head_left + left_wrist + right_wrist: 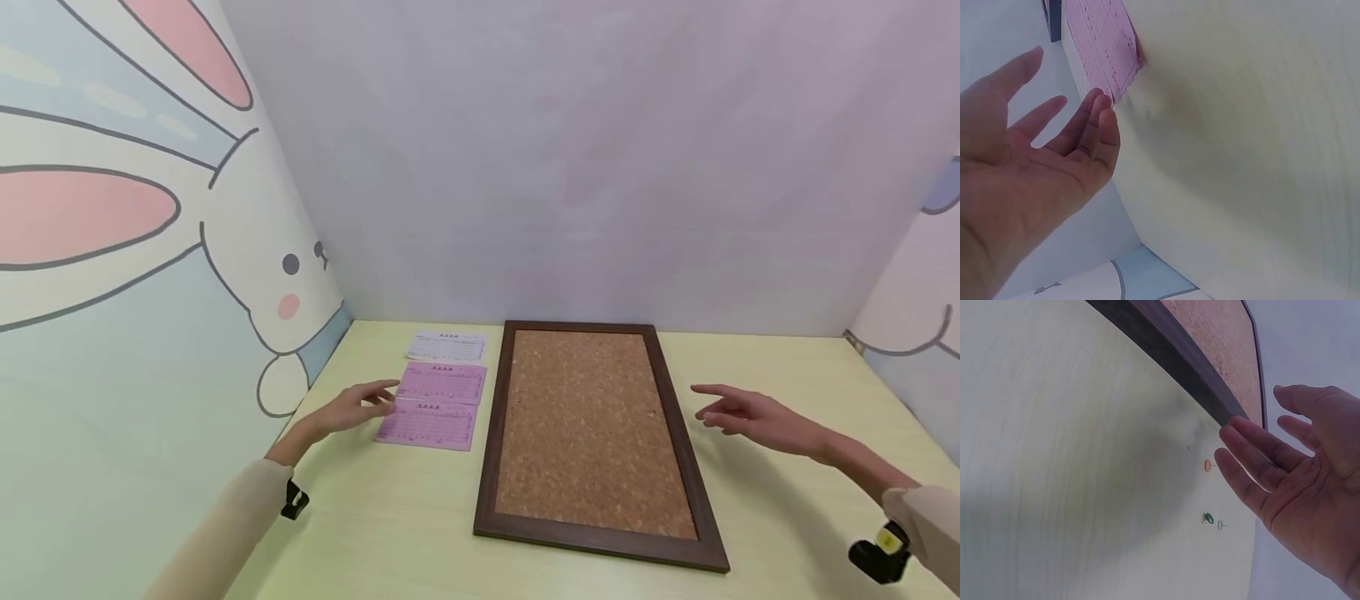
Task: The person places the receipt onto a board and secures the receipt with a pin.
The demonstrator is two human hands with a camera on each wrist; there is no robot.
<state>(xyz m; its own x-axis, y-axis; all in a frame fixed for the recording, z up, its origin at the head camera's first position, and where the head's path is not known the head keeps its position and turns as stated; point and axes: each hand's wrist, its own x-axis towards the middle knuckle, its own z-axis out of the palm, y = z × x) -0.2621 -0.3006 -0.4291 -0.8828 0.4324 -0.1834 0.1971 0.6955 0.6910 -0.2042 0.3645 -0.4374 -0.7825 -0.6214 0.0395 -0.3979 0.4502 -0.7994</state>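
Observation:
In the head view a cork board (pixel 588 433) in a dark brown frame lies flat in the middle of the table. Left of it, two pink printed slips (pixel 442 383) and a white printed slip (pixel 446 347) form a column. My left hand (pixel 352 408) hovers at the left edge of the pink slips, fingers loosely bent, holding nothing. Over the table right of the board is my right hand (pixel 757 417), relaxed and also holding nothing. Beneath it, the right wrist view shows an orange pushpin (pixel 1207 465), a green pushpin (pixel 1209 518) and a clear pushpin (pixel 1220 525).
The pale yellow table (pixel 375 517) meets a plain light wall (pixel 585 167) behind the board. A side wall with a painted rabbit (pixel 255 242) rises close beside my left arm. Another painted wall (pixel 911 308) stands at the right.

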